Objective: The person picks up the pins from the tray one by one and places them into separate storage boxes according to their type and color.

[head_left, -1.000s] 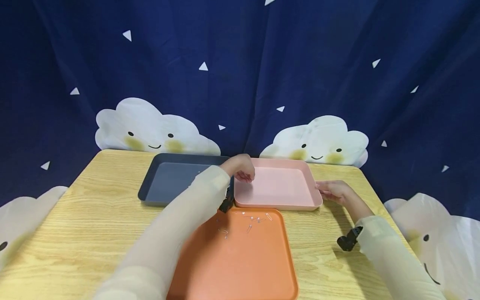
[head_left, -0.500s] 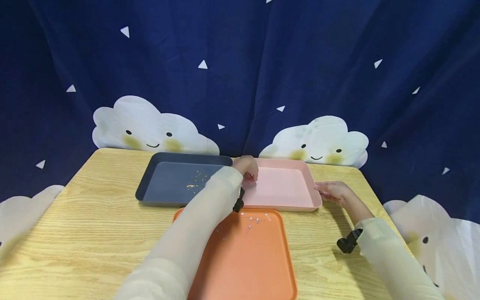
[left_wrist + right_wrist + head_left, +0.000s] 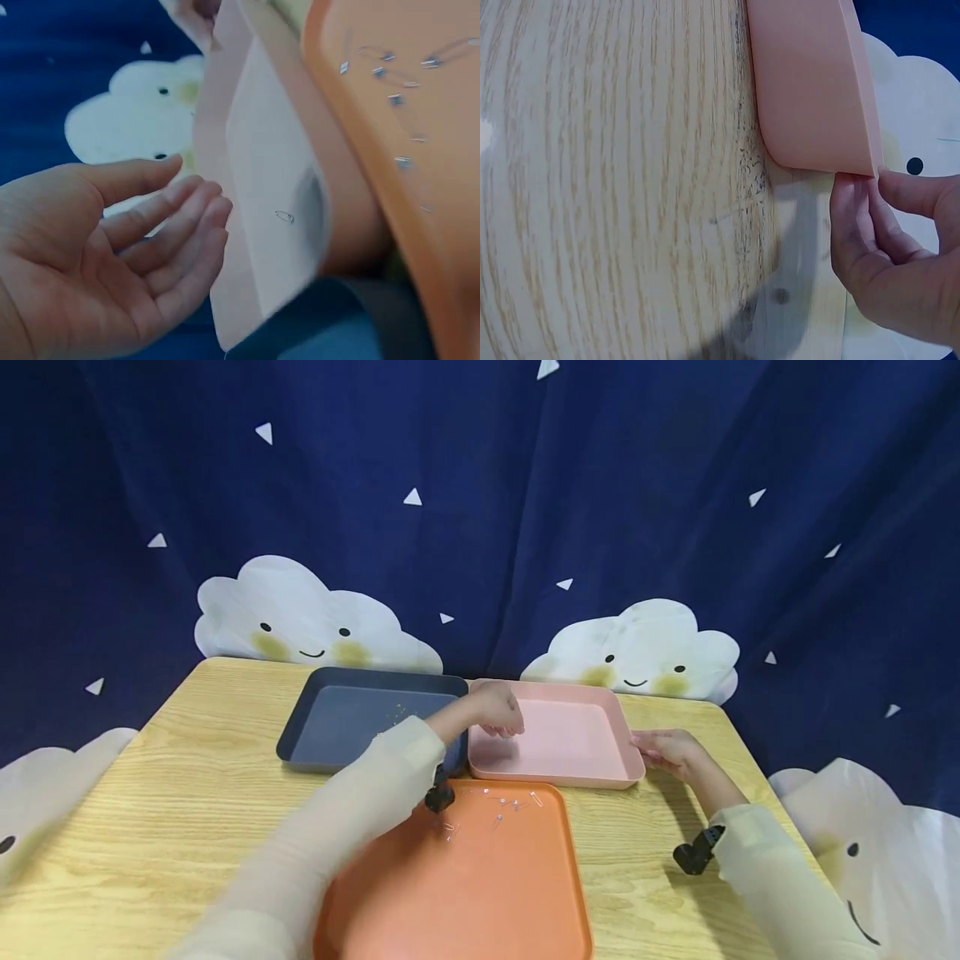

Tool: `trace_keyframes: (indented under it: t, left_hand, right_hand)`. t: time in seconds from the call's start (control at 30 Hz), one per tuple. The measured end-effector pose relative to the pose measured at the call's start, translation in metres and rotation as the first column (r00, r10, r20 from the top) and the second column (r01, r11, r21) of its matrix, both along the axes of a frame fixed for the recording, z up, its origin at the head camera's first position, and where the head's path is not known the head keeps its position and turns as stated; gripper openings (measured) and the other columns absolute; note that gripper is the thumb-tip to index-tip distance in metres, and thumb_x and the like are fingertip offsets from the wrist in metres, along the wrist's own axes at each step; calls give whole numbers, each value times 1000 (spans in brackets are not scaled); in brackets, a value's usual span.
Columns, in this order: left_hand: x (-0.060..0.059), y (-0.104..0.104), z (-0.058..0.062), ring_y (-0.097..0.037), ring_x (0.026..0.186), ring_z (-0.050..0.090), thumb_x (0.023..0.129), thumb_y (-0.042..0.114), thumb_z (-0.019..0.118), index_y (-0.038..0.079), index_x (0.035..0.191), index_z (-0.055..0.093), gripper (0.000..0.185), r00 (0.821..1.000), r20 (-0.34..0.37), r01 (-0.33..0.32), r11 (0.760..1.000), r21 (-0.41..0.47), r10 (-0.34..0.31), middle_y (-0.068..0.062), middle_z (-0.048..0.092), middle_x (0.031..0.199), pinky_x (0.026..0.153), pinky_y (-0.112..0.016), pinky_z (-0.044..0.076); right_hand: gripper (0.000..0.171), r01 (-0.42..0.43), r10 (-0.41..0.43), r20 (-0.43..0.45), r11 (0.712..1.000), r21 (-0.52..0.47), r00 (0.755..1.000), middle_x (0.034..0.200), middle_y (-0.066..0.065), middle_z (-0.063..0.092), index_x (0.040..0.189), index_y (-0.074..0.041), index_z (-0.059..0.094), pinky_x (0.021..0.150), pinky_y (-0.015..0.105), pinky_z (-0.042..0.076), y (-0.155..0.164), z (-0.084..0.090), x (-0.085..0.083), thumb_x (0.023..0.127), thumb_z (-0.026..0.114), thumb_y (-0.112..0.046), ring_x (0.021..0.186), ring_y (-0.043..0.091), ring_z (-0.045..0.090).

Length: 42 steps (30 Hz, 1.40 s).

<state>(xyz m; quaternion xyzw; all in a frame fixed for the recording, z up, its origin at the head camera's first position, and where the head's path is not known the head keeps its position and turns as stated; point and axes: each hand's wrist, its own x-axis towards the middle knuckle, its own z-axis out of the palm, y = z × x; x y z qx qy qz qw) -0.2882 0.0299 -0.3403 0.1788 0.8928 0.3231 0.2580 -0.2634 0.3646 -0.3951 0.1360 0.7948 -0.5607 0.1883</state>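
Note:
Over the left end of the pink tray point(image 3: 566, 735) hovers my left hand point(image 3: 498, 710), its fingers loosely bent. The left wrist view shows that hand point(image 3: 127, 262) with nothing between thumb and fingers. Inside the tray lies one small silver safety pin point(image 3: 284, 217). At the tray's right end my right hand point(image 3: 671, 750) pinches the rim; in the right wrist view the thumb is at the top edge and the fingers point(image 3: 847, 217) are against the outer wall. In front, the orange tray point(image 3: 480, 893) holds several silver safety pins point(image 3: 396, 99).
A dark blue-grey tray point(image 3: 330, 727) with small gold pieces point(image 3: 399, 713) adjoins the pink tray on the left, partly behind my left forearm. All three trays sit on a wooden table point(image 3: 187, 777). A blue curtain point(image 3: 480, 527) with clouds hangs behind.
My left hand stays over the pink tray and has shifted slightly right, while its forearm swung right and then back left. My right hand keeps its place on the rim.

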Motion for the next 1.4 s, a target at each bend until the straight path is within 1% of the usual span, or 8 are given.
trace_keyframes:
  t: [0.2, 0.4, 0.57, 0.77, 0.93, 1.1, 1.2, 1.4]
  left_hand:
    - [40, -39, -5, -15, 74, 67, 84, 9, 68, 4, 92, 74, 11, 980, -138, 160, 979, 123, -143, -7, 75, 85, 63, -17, 52]
    - [77, -72, -17, 0, 71, 63, 81, 8, 73, 4, 90, 74, 10, 949, -217, 252, 963, 95, -227, -5, 76, 82, 74, -13, 51]
    - [94, -87, -34, 0, 70, 63, 80, 3, 73, 3, 87, 73, 7, 925, -237, 324, 943, 79, -298, -5, 75, 80, 67, -9, 51]
    - [106, -91, -50, 2, 67, 59, 78, 3, 74, 6, 83, 72, 6, 871, -315, 390, 921, -23, -377, -2, 73, 77, 63, -9, 48]
    - [112, -90, -60, 3, 62, 50, 76, 7, 77, 11, 76, 69, 8, 828, -403, 361, 921, -146, -389, 5, 67, 69, 59, -9, 44]
    - [113, -91, -66, 3, 60, 45, 73, 4, 77, 11, 70, 67, 13, 799, -473, 346, 927, -144, -371, 6, 62, 64, 56, -9, 40]
    - [114, -93, -69, 3, 59, 45, 71, -1, 76, 10, 69, 65, 15, 791, -498, 340, 932, -125, -355, 4, 63, 64, 56, -8, 40]
    - [114, -94, -69, 2, 58, 47, 70, -6, 72, 8, 69, 65, 16, 797, -498, 328, 937, -118, -341, 1, 64, 64, 53, -8, 40]
  right_hand:
    - [61, 5, -5, 1, 1000, 22, 1000, 79, -17, 64, 141, 15, 33, 75, 16, 58, 0, -2, 0, 95, 59, -15, 75, -4, 62]
    - [60, 4, -4, -5, 1000, 19, 1000, 81, -16, 66, 141, 14, 33, 76, 16, 58, -3, -1, 1, 94, 59, -14, 76, -4, 63]
    - [61, 6, -6, -4, 1000, 26, 1000, 80, -17, 65, 141, 14, 33, 76, 16, 58, -2, 0, 1, 95, 59, -14, 76, -4, 62]
    - [59, -5, 6, -22, 1000, 31, 1000, 78, -17, 66, 140, 16, 33, 75, 16, 58, -2, 1, 3, 95, 58, -13, 75, -4, 62]
    - [58, -10, 10, -32, 1000, 26, 999, 77, -16, 67, 139, 18, 34, 72, 16, 58, -3, -1, 3, 95, 57, -11, 74, -3, 63]
    - [58, 9, -9, -19, 999, 37, 1000, 75, -15, 66, 139, 16, 36, 72, 16, 58, -2, -1, 2, 94, 59, -13, 73, -2, 64]
    - [58, 9, -8, -15, 999, 41, 1000, 75, -15, 66, 140, 15, 36, 72, 16, 58, -3, -1, 2, 95, 59, -14, 73, -2, 64]
    - [58, 10, -10, -11, 999, 42, 1000, 75, -16, 66, 140, 15, 34, 72, 16, 58, -3, -1, 2, 95, 57, -13, 73, -2, 63]
